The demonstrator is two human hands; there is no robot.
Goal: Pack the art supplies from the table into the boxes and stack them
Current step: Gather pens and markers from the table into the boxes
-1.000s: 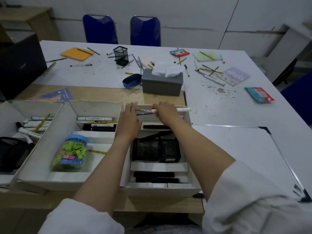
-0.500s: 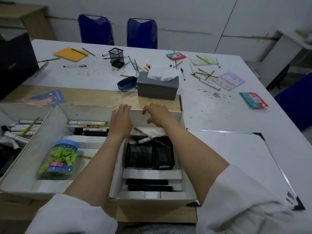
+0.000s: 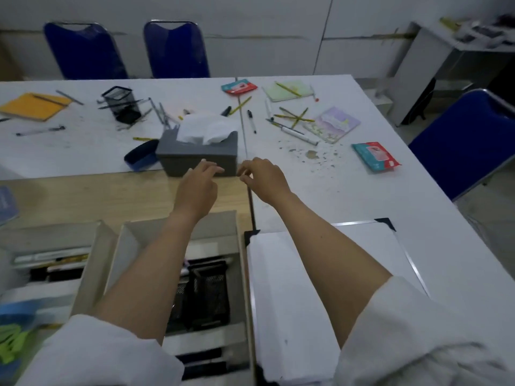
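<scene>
Box with mesh holder and markers inside.

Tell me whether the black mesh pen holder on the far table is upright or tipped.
Upright: the mesh pen holder stands on its base, open top upward.

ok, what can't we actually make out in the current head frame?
- Box contents: the forearms cover most of it; only part of the mesh holder shows.
- Left box: cut off by the left edge and blurred; pens unreadable.
- Green clips: cropped by the edge, blurred.
- Left hand and right hand: whether either touches the tissue box can't be told.
- Far pencils: too small to count.
</scene>
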